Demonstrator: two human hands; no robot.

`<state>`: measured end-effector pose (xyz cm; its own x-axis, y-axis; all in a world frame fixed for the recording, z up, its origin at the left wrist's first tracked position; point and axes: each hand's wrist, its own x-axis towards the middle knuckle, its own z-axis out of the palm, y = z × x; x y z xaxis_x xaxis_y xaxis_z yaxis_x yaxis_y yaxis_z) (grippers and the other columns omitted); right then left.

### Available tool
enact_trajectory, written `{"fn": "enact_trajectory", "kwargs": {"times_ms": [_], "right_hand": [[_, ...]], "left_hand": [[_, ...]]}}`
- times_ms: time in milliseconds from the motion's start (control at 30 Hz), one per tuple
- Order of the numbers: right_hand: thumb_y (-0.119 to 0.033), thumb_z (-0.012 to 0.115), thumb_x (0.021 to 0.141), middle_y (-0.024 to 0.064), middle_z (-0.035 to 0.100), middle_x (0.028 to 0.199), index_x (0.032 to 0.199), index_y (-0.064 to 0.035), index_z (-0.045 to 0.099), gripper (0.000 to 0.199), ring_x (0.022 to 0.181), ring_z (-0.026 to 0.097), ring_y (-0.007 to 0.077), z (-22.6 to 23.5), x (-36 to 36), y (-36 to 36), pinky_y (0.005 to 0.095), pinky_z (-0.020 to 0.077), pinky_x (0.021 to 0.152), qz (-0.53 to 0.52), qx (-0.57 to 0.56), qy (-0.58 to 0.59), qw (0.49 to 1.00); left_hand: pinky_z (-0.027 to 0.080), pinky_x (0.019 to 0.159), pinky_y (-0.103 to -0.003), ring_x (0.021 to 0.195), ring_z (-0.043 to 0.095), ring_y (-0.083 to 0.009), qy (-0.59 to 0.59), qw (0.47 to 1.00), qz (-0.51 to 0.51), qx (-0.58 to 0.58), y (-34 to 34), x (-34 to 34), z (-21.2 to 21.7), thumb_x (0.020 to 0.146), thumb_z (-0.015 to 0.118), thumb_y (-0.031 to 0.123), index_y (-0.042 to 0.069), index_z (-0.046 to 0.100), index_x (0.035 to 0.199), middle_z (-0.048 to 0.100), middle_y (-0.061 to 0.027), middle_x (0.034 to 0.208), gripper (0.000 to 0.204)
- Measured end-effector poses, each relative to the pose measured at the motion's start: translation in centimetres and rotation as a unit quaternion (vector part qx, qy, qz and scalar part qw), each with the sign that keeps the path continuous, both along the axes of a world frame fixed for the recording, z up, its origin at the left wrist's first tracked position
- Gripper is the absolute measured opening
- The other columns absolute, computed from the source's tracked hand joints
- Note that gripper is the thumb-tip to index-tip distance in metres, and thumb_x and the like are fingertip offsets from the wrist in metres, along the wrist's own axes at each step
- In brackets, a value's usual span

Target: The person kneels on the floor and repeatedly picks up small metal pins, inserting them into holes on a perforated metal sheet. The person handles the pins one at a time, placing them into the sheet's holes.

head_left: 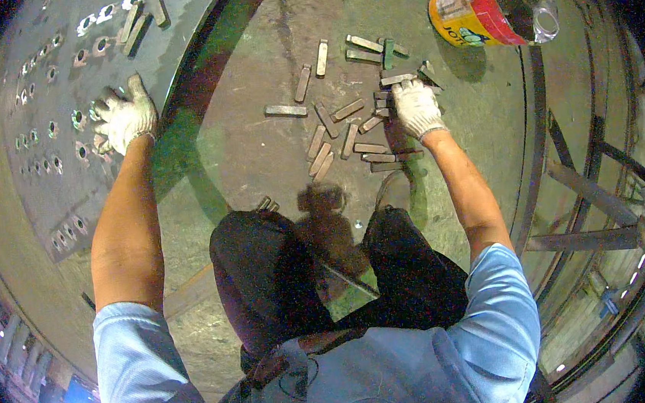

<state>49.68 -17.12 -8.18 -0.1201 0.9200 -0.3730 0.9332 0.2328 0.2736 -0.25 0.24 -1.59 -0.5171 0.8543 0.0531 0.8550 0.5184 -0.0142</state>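
Observation:
My left hand, in a white knitted glove, lies with fingers spread on a dark steel plate near its right edge. Rows of holes with bright, scuffed rims run across that plate. At the right, my gloved right hand reaches down to a pile of short metal bars. Its fingers are bent over a metal bar at the pile's far side; the thumb's grip is partly hidden. More bars lie scattered left of this hand, among them a pale bar and an upright-lying one.
A yellow and red can lies tipped at the far right, its mouth facing right. Several loose bars rest on the plate's far part. Steel angle pieces stand at the right. My knees are close to the bars.

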Motion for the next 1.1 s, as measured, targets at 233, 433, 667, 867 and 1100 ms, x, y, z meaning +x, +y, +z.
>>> {"fn": "enact_trajectory", "kwargs": {"times_ms": [233,433,667,867,1100], "right_hand": [[-0.037,0.085,0.064,0.0219,0.062,0.126,0.123,-0.003,0.059,0.073,0.118,0.059,0.038,1.2,0.2,0.1,0.0462,0.0487,0.099,-0.116,-0.021,0.187,0.975],[-0.026,0.085,0.062,0.0171,0.064,0.104,0.119,-0.0054,0.059,0.065,0.099,0.062,0.038,6.3,-3.6,-0.5,0.0476,0.0525,0.087,-0.103,0.192,0.41,0.886],[-0.014,0.087,0.067,0.0113,0.067,0.108,0.123,-0.0038,0.054,0.066,0.092,0.07,0.0243,14.5,-8.0,1.5,0.0373,0.0577,0.08,-0.072,0.266,0.512,0.814],[-0.011,0.08,0.066,0.0142,0.066,0.107,0.119,-0.0045,0.059,0.057,0.095,0.067,0.0329,14.5,-8.8,1.2,0.0423,0.0544,0.085,-0.131,0.259,0.58,0.761],[-0.015,0.084,0.067,0.008,0.069,0.106,0.121,-0.0063,0.057,0.061,0.094,0.069,0.025,13.5,-7.9,0.0,0.0377,0.052,0.092,-0.128,0.22,0.564,0.786]], "left_hand": [[0.023,0.116,-0.068,0.148,0.024,-0.047,0.001,1.0,0.002,-0.001,-0.1,0.1,0.2,0.092,0.043,0.073,0.02,0.038,0.155,0.027,-0.0143,0.166,0.082],[0.024,0.118,-0.065,0.15,0.022,-0.0473,-0.026,1.0,0.0,-0.002,0.0,0.3,0.8,0.092,0.042,0.074,0.021,0.033,0.158,0.025,-0.0116,0.167,0.085],[0.023,0.117,-0.067,0.149,0.025,-0.0473,0.001,1.0,0.016,-0.014,0.1,-0.1,0.3,0.092,0.041,0.074,0.022,0.033,0.158,0.024,-0.0115,0.168,0.084],[0.022,0.116,-0.071,0.149,0.025,-0.0479,-0.01,1.0,0.01,0.002,0.0,-0.2,0.2,0.092,0.041,0.074,0.022,0.033,0.158,0.024,-0.0108,0.168,0.084],[0.018,0.115,-0.073,0.149,0.026,-0.0465,-0.007,1.0,0.018,-0.014,0.0,0.3,0.7,0.092,0.041,0.074,0.023,0.033,0.158,0.025,-0.0099,0.167,0.083]]}}
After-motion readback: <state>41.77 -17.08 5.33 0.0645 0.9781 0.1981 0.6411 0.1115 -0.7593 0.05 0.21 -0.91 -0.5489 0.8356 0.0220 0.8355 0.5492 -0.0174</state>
